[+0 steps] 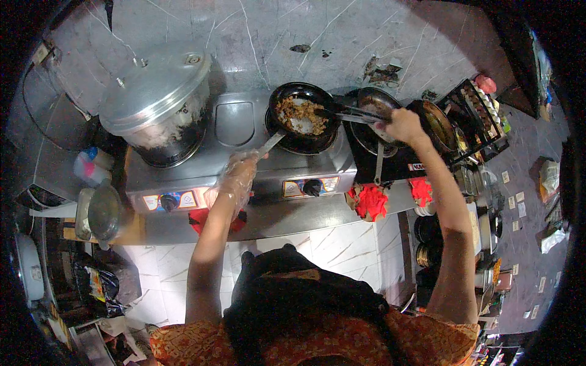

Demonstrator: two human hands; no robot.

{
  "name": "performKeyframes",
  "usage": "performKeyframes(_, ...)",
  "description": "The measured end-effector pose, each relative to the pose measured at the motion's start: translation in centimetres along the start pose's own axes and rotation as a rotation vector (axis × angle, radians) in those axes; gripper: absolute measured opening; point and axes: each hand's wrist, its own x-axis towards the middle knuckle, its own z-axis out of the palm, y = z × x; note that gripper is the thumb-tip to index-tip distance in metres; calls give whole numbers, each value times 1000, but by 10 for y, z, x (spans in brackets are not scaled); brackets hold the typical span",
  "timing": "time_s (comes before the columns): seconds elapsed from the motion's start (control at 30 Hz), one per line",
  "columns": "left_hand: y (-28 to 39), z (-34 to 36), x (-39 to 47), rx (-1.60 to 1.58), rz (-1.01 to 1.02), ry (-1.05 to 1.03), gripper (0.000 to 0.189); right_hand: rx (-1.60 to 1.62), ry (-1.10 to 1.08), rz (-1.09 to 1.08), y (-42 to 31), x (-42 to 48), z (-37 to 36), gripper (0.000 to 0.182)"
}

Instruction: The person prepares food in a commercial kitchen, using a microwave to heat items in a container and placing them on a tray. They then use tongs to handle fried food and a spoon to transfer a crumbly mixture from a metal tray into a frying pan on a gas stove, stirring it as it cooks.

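Observation:
A clear plastic glove covers my left hand (240,171), which grips the metal handle of a dark frying pan (302,89). Inside the pan lies brown crumbly food (293,112), spread around a paler bare patch. My right hand (405,126), ungloved, is closed around dark tongs (355,113) whose tips reach into the food. Beneath the pan is the right burner of a stainless-steel gas stove (274,171). Just below my right hand, a second pan (375,98) sits on a black stove, its handle pointing towards me.
A large aluminium pressure cooker (160,100) with a blackened lower side stands on the left. Past my right hand are another dark pan (432,123) and a black rack (480,121) holding eggs. Red cloths (370,201) lie along the counter front. A glass lid (104,212) rests at the left.

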Motion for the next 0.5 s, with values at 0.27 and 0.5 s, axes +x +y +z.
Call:
performKeyframes(0.27,-1,-7,1,72,-64,-6,26,139,128,-154,-29,-28,32,37)
performKeyframes(0.5,16,3,-18,25,-82,36,29,93,-21,-39,-33,-21,4,35)
